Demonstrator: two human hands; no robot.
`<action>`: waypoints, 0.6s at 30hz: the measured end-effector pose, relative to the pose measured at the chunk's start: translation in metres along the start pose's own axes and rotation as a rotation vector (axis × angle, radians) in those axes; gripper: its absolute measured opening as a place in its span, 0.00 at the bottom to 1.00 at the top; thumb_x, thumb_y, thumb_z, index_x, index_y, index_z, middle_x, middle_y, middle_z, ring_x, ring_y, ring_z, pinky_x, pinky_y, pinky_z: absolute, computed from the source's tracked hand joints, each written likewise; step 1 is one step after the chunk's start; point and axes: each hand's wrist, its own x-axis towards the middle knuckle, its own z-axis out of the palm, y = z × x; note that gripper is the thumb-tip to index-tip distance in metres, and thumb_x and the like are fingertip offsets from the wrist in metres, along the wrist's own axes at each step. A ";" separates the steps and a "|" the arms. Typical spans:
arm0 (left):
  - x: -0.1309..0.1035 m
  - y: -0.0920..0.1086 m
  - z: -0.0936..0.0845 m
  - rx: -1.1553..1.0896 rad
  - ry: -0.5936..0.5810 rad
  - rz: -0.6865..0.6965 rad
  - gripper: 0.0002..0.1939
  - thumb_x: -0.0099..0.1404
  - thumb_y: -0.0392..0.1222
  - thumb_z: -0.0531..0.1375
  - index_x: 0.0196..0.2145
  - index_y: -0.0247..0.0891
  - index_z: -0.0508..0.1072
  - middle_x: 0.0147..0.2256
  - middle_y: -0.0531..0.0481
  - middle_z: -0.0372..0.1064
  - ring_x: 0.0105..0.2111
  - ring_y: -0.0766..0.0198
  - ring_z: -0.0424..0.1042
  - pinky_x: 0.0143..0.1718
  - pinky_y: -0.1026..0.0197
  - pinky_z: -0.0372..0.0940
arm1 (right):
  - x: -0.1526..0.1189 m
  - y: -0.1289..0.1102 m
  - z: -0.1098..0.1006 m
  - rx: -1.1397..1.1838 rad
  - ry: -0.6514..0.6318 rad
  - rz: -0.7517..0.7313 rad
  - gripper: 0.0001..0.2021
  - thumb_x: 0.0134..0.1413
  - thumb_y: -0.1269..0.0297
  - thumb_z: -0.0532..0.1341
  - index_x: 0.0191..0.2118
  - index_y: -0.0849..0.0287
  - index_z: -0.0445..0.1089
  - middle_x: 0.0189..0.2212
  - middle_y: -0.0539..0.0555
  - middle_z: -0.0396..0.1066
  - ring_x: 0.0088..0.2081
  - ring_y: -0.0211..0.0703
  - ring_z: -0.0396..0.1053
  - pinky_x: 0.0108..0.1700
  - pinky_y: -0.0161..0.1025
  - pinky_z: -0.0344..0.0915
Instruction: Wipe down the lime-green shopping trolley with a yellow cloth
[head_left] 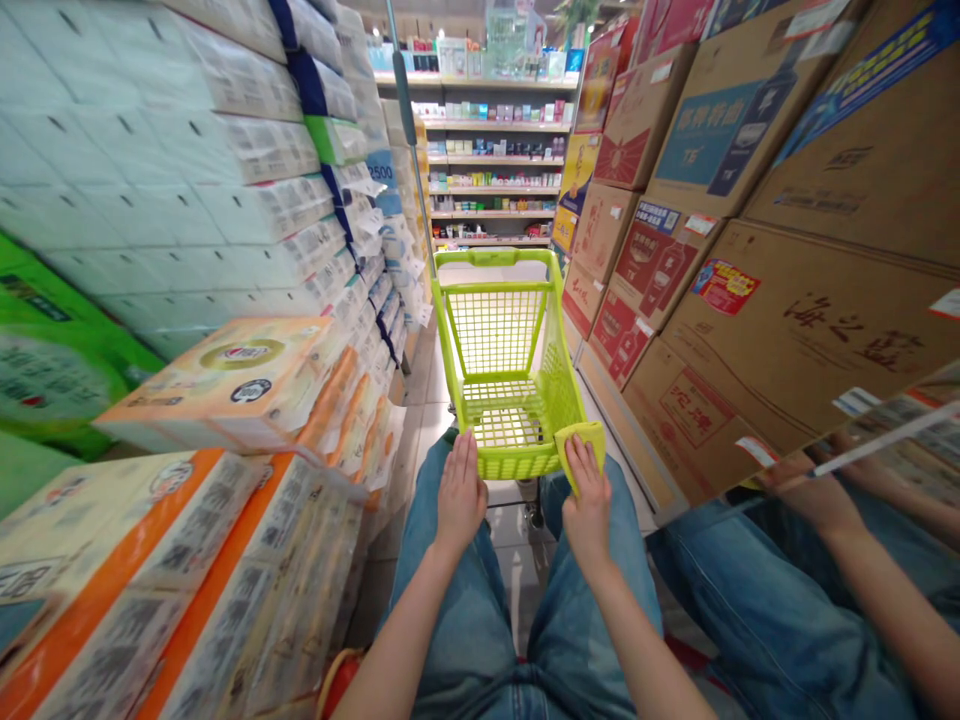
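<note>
A lime-green shopping cart point(517, 462) stands between my knees, its plastic basket holding nothing that I can see. My left hand point(461, 488) rests at the basket's near left corner with its fingers stretched out flat. At the near right corner, my right hand point(587, 490) holds a folded yellow cloth point(592, 436) against the rim, fingers lying over it. The thumb side of the right hand is partly hidden by the cloth.
Stacked tissue packs point(217, 380) rise close on my left. Cardboard cartons point(810, 300) line the right side, with a mirror-like panel point(885, 480) below them. Stocked shelves point(495, 160) stand at the aisle's far end. A thin pole point(405, 100) rises beside the cart.
</note>
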 end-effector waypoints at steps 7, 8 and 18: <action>-0.003 -0.005 -0.001 0.004 -0.001 0.020 0.38 0.66 0.29 0.49 0.70 0.37 0.39 0.69 0.38 0.47 0.69 0.53 0.44 0.65 0.42 0.55 | -0.008 -0.099 0.035 0.048 -0.128 -0.184 0.36 0.53 0.83 0.47 0.67 0.53 0.53 0.65 0.53 0.59 0.68 0.43 0.49 0.66 0.52 0.39; -0.003 -0.006 -0.001 0.007 -0.003 0.024 0.38 0.66 0.30 0.49 0.70 0.37 0.39 0.69 0.38 0.46 0.69 0.53 0.44 0.65 0.42 0.55 | -0.009 -0.104 0.036 0.050 -0.134 -0.210 0.35 0.54 0.82 0.48 0.67 0.54 0.54 0.65 0.54 0.59 0.68 0.42 0.50 0.66 0.52 0.38; -0.002 -0.001 0.000 -0.015 -0.002 0.005 0.41 0.63 0.26 0.49 0.70 0.36 0.38 0.69 0.39 0.47 0.70 0.53 0.43 0.66 0.42 0.52 | 0.011 0.002 -0.006 -0.096 -0.063 -0.148 0.39 0.49 0.84 0.47 0.67 0.53 0.54 0.65 0.51 0.59 0.68 0.41 0.50 0.66 0.48 0.44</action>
